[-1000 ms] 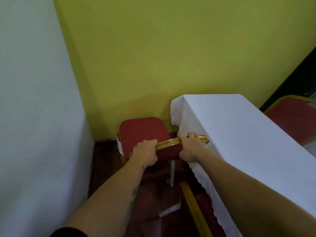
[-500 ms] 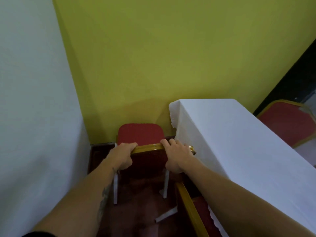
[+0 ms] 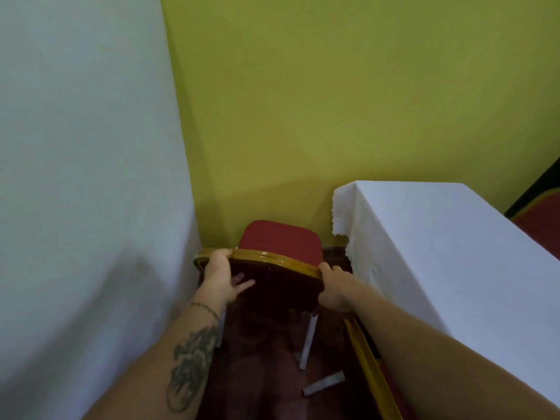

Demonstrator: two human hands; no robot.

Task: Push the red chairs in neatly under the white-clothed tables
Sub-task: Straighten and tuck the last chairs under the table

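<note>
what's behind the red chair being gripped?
Behind the red chair, held at its gold backrest rail by the left hand and right hand: the yellow wall and a dark baseboard strip. The floor there and the front legs are hidden by the seat.

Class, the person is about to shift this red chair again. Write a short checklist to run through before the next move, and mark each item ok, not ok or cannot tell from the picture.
1. Left hand on the chair back's gold rim: ok, the grip is shut on it.
2. Right hand on the rim's other end: ok, the grip is shut on it.
3. Chair tucked under the table: not ok, it stands in the corner beside the cloth.
4. All four legs on the floor: cannot tell, the front legs are hidden.
5. Room on the left: not ok, the rim sits close against the white wall.
6. Second chair near the right forearm clear of the path: cannot tell.
</note>
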